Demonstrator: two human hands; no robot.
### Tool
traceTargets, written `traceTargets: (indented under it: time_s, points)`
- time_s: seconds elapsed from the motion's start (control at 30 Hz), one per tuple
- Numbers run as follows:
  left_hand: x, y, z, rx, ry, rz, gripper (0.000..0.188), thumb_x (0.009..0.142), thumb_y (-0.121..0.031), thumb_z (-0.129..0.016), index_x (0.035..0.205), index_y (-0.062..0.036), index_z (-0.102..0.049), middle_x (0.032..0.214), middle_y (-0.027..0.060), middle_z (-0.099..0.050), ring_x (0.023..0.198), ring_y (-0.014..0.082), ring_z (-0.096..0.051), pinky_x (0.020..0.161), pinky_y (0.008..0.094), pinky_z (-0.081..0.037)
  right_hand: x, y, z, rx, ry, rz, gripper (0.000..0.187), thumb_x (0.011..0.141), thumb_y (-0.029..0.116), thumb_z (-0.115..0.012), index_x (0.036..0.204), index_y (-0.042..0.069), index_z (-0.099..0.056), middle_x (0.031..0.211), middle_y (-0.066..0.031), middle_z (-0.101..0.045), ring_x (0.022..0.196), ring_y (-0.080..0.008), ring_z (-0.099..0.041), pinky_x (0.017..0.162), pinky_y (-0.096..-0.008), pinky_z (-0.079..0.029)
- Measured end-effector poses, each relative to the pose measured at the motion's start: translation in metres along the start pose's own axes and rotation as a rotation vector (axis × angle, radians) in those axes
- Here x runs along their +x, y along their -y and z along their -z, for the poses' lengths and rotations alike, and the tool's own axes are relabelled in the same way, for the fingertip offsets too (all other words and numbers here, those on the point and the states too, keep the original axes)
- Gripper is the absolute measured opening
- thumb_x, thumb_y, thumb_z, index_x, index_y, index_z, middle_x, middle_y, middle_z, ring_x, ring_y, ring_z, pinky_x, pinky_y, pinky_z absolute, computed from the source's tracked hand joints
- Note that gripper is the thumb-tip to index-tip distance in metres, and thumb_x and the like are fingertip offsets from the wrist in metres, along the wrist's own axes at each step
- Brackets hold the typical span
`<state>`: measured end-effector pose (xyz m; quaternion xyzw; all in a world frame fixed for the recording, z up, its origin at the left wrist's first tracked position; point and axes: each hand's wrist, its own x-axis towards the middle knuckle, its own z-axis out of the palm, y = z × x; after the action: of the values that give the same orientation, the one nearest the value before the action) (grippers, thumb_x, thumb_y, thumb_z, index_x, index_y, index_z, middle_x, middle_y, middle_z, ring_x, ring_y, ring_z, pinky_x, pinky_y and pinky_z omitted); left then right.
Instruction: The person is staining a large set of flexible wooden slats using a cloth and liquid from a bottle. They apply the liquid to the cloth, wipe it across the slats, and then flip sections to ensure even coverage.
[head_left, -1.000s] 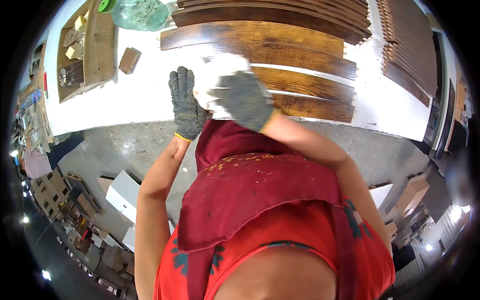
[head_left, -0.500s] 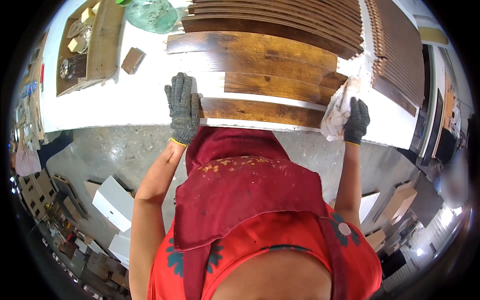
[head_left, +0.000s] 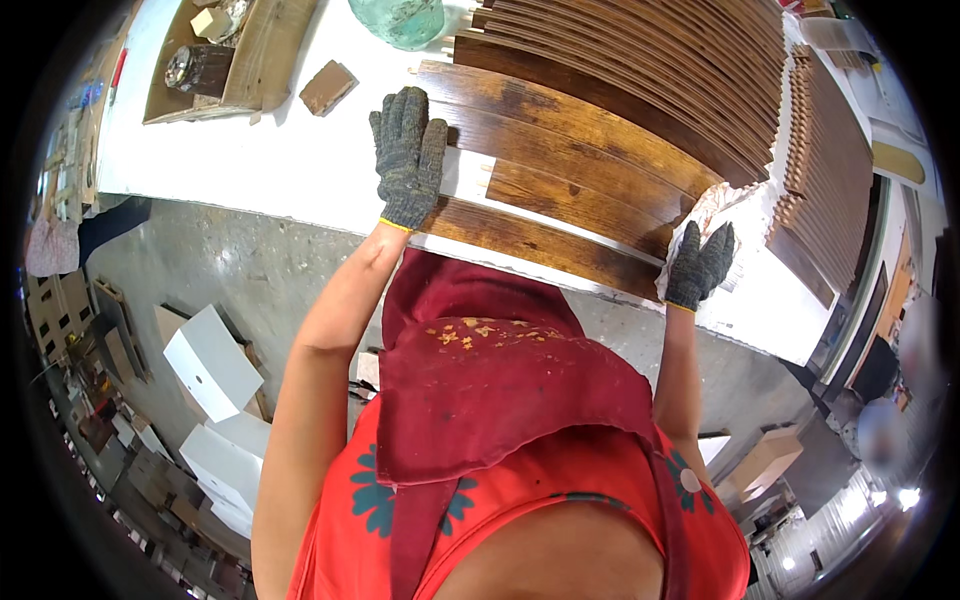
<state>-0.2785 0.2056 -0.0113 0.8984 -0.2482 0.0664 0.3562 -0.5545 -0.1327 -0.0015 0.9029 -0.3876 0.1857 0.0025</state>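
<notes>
My left hand [head_left: 407,160], in a dark grey knitted glove with a yellow cuff, lies flat with fingers stretched at the left end of the front brown wood-grain plank [head_left: 540,243]. My right hand [head_left: 698,265], gloved alike, presses on a crumpled whitish cloth [head_left: 722,205] at the planks' right ends; its fingertips show, while the thumb and palm are hidden. Behind the front plank lie more planks side by side, among them a shorter one [head_left: 575,195], with a strip of white tabletop between it and the front plank.
A row of tightly packed dark brown planks [head_left: 640,75] stands at the back, with another stack [head_left: 825,170] at the right. On the white table [head_left: 250,165] are a brown block [head_left: 328,87], a cardboard box [head_left: 270,60] with a jar in it, and a greenish clear bottle [head_left: 402,18].
The whole view has turned and shifted. My left hand has moved slightly away from me along the plank ends; my right hand has come over the cloth, which was bunched at its left.
</notes>
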Motion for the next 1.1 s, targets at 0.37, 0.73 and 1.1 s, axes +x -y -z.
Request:
traceTargets:
  time_s: [0.37, 0.73, 1.1]
  points:
    - [0.026, 0.004, 0.004, -0.201, -0.237, 0.028, 0.044, 0.094, -0.016, -0.059, 0.133, -0.0003, -0.050, 0.124, 0.0180, -0.056, 0.118, 0.0310, -0.051, 0.101, 0.0391, -0.042, 0.036, -0.027, 0.043, 0.926, -0.067, -0.481, 0.032, 0.088, 0.012, -0.066, 0.113, -0.007, -0.062, 0.096, -0.0113, -0.066, 0.092, -0.0187, -0.059, 0.082, -0.0340, -0.049]
    - [0.027, -0.002, -0.002, -0.060, 0.009, -0.169, 0.038, 0.095, -0.022, -0.057, 0.128, -0.0041, -0.057, 0.134, 0.0142, -0.055, 0.129, 0.0316, -0.046, 0.112, 0.0443, -0.028, -0.005, 0.058, -0.002, 0.318, -0.074, 0.387, 0.039, 0.080, 0.015, -0.073, 0.115, 0.006, -0.058, 0.117, -0.0136, -0.058, 0.112, -0.0330, -0.053, 0.098, -0.0461, -0.039]
    - [0.022, -0.008, 0.016, -0.073, 0.086, -0.007, 0.058, 0.086, -0.031, -0.067, 0.134, -0.0038, -0.050, 0.144, 0.0225, -0.041, 0.138, 0.0459, -0.027, 0.113, 0.0515, -0.023, 0.029, 0.098, 0.025, 0.418, 0.106, 0.616, 0.028, 0.080, 0.008, -0.071, 0.107, 0.005, -0.065, 0.109, -0.0113, -0.065, 0.103, -0.0307, -0.059, 0.092, -0.0395, -0.048]
